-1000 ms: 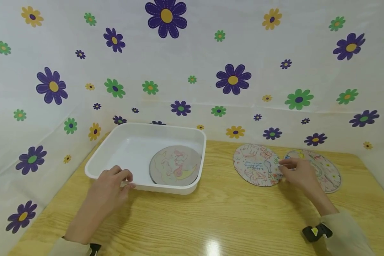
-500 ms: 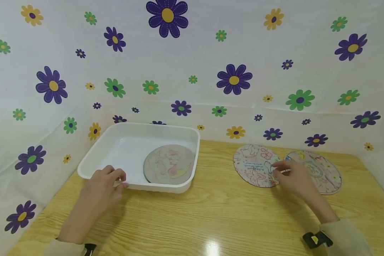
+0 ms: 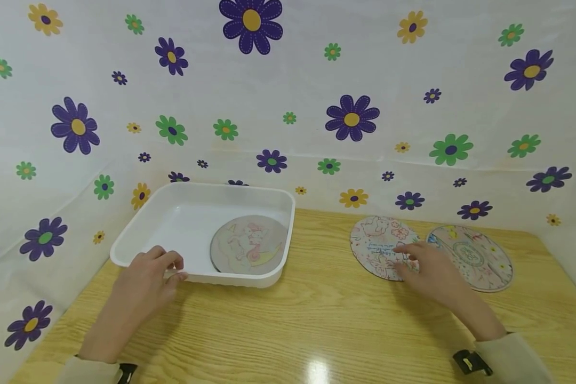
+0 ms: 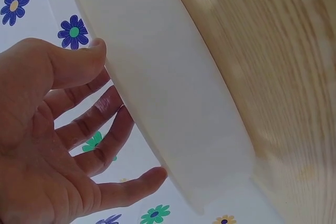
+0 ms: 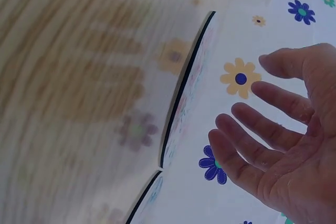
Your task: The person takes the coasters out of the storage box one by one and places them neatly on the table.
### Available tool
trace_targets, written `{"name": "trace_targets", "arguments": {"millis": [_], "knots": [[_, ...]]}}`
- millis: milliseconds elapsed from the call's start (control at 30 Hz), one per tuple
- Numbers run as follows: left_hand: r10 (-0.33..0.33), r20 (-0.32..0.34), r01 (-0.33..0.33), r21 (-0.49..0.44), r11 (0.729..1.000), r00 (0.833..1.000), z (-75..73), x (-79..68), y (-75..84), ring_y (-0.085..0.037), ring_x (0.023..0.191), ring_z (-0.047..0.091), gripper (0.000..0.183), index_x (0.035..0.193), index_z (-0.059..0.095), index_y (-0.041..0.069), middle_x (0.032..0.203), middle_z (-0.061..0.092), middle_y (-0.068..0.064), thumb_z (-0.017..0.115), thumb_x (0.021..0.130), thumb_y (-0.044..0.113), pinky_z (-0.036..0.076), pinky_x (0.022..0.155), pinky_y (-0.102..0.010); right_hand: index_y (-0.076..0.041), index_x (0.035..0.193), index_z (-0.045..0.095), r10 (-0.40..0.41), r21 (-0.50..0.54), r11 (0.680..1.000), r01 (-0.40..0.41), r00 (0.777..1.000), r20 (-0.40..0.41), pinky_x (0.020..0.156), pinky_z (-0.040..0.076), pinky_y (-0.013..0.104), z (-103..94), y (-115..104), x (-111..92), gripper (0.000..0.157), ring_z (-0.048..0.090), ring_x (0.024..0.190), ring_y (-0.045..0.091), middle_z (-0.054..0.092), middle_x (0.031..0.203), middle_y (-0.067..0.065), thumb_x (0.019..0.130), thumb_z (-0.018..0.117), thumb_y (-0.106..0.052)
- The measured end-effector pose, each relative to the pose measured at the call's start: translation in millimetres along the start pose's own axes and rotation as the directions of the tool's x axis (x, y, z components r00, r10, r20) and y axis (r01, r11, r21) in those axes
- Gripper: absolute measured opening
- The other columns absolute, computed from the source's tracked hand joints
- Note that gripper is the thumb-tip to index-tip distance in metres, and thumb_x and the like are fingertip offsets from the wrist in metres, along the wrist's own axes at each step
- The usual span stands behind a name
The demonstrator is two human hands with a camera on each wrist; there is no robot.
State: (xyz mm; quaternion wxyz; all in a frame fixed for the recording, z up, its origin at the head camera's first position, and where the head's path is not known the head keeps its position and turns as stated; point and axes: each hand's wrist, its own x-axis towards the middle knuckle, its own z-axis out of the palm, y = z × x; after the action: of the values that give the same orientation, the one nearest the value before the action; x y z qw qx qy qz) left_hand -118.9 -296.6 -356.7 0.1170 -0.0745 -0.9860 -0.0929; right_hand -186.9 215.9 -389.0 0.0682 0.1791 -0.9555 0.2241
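A white plastic tray [image 3: 230, 193] stands at the left of the table. My left hand [image 3: 141, 288] grips its near rim, thumb outside and fingers over the edge; the left wrist view shows the thumb on the tray wall [image 4: 173, 93]. Inside the tray, towards its right, lies a round mat [image 3: 249, 242] with a cartoon print. My right hand [image 3: 429, 269] hovers over a second round mat [image 3: 372, 240] with pink drawings, holding nothing, its fingers [image 5: 257, 124] loosely bent. Partly behind the wrist lies a third round mat [image 3: 485, 258] with a floral print.
The wooden table [image 3: 317, 320] has a light grain. A white cloth [image 3: 297, 69] with printed flowers hangs behind it and along both sides.
The tray, with the mat in it, has shifted left along with my left hand. My right hand has moved left, from between the two right-hand mats to over the pink one.
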Motion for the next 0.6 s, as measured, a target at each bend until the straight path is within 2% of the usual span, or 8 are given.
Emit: {"name": "trace_targets", "arguments": {"millis": [267, 467, 600], "knots": [[-0.021, 0.010, 0.021, -0.008, 1.000, 1.000, -1.8, 0.4, -0.1, -0.029, 0.078, 0.057, 0.010, 0.092, 0.069, 0.012, 0.093, 0.065, -0.010, 0.077, 0.088, 0.016, 0.049, 0.064, -0.041, -0.006, 0.129, 0.068, -0.019, -0.043, 0.999, 0.021, 0.999, 0.047, 0.090, 0.056, 0.060, 0.4, -19, 6, 0.043, 0.067, 0.113, 0.046, 0.067, 0.130, 0.024, 0.095, 0.071, -0.033], [-0.034, 0.016, 0.034, -0.011, 0.999, 0.999, -3.2, 0.7, -0.1, -0.029, 0.080, 0.058, 0.009, 0.093, 0.069, 0.012, 0.094, 0.065, -0.010, 0.075, 0.089, 0.016, 0.049, 0.067, -0.042, -0.010, 0.134, 0.065, 0.003, -0.058, 0.998, 0.002, 0.996, 0.086, 0.095, 0.053, 0.062, 3.9, -30, 12, 0.047, 0.063, 0.120, 0.047, 0.064, 0.136, 0.022, 0.097, 0.068, -0.038], [-0.032, 0.022, 0.033, -0.015, 0.999, 0.999, -3.3, 0.8, -2.7, -0.029, 0.080, 0.059, 0.010, 0.093, 0.069, 0.012, 0.093, 0.065, -0.009, 0.076, 0.088, 0.017, 0.050, 0.068, -0.044, -0.011, 0.136, 0.064, -0.010, -0.052, 0.999, 0.015, 0.995, 0.102, 0.100, 0.050, 0.062, 7.6, -37, 16, 0.049, 0.060, 0.126, 0.046, 0.062, 0.139, 0.021, 0.097, 0.068, -0.039]]}}
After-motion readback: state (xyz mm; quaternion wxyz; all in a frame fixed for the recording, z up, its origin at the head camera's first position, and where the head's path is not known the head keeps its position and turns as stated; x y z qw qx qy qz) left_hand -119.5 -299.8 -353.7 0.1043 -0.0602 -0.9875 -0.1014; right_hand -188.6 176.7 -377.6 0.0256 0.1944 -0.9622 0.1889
